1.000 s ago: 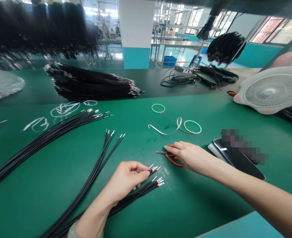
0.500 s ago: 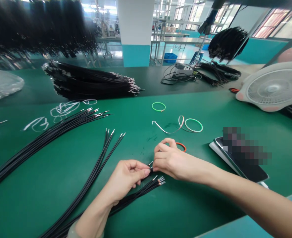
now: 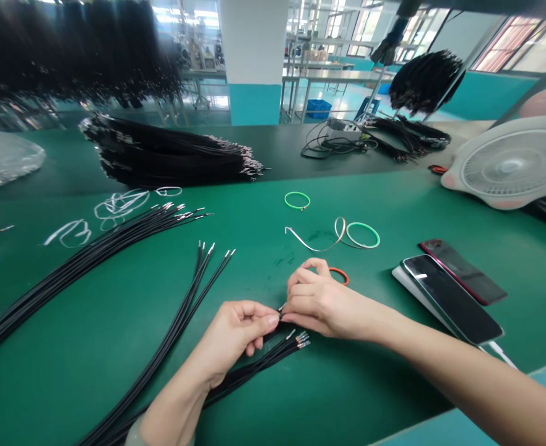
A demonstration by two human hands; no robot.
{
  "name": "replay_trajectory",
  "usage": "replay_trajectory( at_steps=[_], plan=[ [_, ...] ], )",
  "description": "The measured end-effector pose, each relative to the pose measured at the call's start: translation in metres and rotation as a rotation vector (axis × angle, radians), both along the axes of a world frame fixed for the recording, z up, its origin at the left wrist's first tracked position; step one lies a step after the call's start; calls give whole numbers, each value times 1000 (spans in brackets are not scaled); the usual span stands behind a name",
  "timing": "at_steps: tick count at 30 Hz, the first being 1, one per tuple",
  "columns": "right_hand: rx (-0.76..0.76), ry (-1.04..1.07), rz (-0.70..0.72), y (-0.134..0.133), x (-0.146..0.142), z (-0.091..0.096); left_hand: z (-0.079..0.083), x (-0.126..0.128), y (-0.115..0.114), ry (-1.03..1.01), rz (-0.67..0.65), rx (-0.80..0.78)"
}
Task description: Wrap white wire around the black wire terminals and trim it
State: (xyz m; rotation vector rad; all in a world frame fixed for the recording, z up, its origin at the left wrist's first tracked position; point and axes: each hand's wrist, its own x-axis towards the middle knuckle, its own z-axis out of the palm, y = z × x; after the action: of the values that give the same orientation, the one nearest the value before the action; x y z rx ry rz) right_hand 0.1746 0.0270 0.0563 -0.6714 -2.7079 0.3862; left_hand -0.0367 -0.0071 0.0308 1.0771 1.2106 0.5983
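Observation:
My left hand pinches a thin black cable near its end, between thumb and forefinger. Fingertips of my right hand are closed on the same cable end and almost meet the left ones. Most of what lies between the fingers is hidden. Below my hands runs a bundle of black cables with bare metal terminals, partly covered by my left wrist. A smaller group of black cables lies to the left. An orange ring shows just behind my right hand.
Two green rings and a curled strip lie beyond my hands. Phones rest at right, near a white fan. A large black cable pile is at the back; another bundle lies left.
My right fingers have shifted very slightly left, and less of the cable tip shows between the hands. Both hands otherwise keep their place.

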Motion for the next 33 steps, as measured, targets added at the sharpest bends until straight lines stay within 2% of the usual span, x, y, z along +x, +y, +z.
replay_trajectory(
  at_steps=[3, 5, 7, 8, 9, 10, 12, 14, 16, 18, 20, 22, 23, 25, 27, 28, 30, 33],
  plan=[
    [-44, 21, 24, 3, 2, 0, -3, 0, 0, 20, -26, 28],
    [-108, 16, -23, 15, 7, 1, -5, 3, -1, 108, -29, 160],
    [-151, 1, -216, 36, 12, 2, -7, 8, -4, 206, -39, 337],
    [-146, -13, -373, 49, 13, 2, -7, 10, -5, 225, -61, 392],
    [-134, -36, -559, 63, 13, 1, -8, 12, -7, 219, -96, 411],
    [-124, -56, -663, 77, 12, -2, -9, 14, -8, 195, -138, 394],
    [-101, -95, -784, 101, 7, -10, -10, 16, -8, 112, -195, 327],
    [-70, -131, -837, 116, -1, -18, -13, 15, -5, 17, -164, 269],
    [-42, -147, -827, 119, -9, -25, -16, 14, -1, -38, -26, 249],
    [-14, -135, -755, 106, -15, -29, -20, 14, 4, -34, 176, 261],
    [31, -99, -645, 81, -19, -31, -21, 14, 7, -33, 363, 290],
    [87, -69, -553, 49, -21, -34, -21, 15, 9, -78, 472, 321],
    [143, -38, -516, 34, -21, -35, -21, 15, 9, -111, 489, 328],
    [391, 136, -354, 10, -23, -38, -21, 16, 8, -165, 457, 331],
    [454, 246, -272, -5, -25, -41, -21, 16, 6, -169, 378, 352],
    [394, 298, -264, -9, -27, -42, -22, 15, 6, -150, 341, 386],
    [116, 433, -297, -13, -32, -42, -24, 13, 4, -90, 296, 493],
    [-515, 692, -412, -14, -36, -39, -26, 8, 4, -20, 269, 645]
  ],
)
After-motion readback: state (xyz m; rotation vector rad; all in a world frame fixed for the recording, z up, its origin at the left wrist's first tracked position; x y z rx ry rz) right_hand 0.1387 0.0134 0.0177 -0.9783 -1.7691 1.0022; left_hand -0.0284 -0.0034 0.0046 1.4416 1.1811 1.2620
